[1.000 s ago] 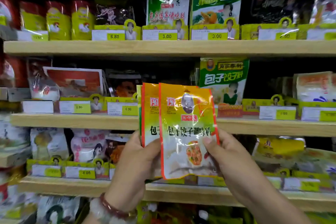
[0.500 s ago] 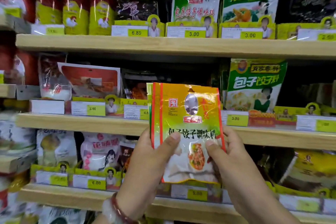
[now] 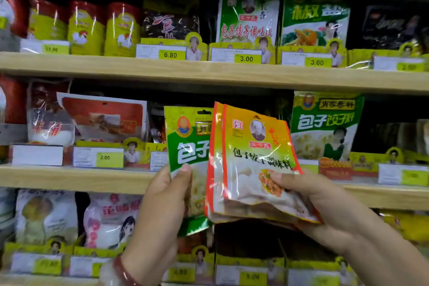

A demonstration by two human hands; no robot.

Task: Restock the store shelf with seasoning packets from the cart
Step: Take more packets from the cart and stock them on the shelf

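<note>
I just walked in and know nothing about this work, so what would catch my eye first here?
Front and centre, two hands fan out seasoning packets: the left hand holds a green packet, and the right hand holds orange packets tilted in front of it. Behind them run wooden shelves packed with bright bags and yellow price tags, and a matching green bag stands on the middle shelf at right.

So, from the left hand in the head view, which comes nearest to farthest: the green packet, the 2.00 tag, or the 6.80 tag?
1. Green packet, pinched by the left hand.
2. 2.00 tag, on the middle shelf, left of the hand.
3. 6.80 tag, on the upper shelf, above.
</note>
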